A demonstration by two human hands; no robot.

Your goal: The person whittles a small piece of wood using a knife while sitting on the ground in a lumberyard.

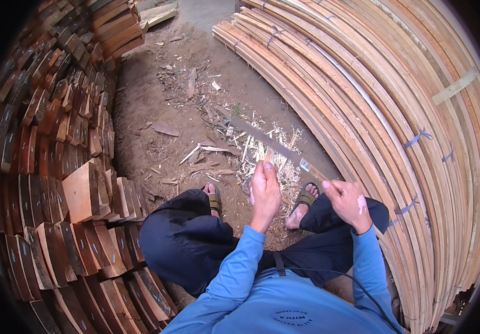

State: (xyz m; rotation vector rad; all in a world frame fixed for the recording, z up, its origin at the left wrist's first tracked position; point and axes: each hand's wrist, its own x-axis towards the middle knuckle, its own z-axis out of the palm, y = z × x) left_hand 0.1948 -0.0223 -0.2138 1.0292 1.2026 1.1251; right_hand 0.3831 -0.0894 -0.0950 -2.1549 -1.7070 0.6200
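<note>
My right hand (348, 205) is closed around the wooden handle of a long-bladed knife (262, 137). The knife's grey blade points up and to the left, with a pale metal collar where it meets the handle. My left hand (265, 192) is closed, thumb upward, on a thin pale strip of wood (269, 156). The strip's top end meets the blade or lies just beside it; I cannot tell which. Most of the strip is hidden in my fist. Below the blade, pale wood shavings (284, 181) lie heaped on the ground between my sandalled feet.
Stacked sawn timber (81, 192) rises close on my left. Long wooden strips (329, 111), tied in bundles with blue cord, fill the right side. Bark and wood scraps (165, 129) litter the dirt ground (145, 100) ahead. A dark cable (329, 271) crosses my lap.
</note>
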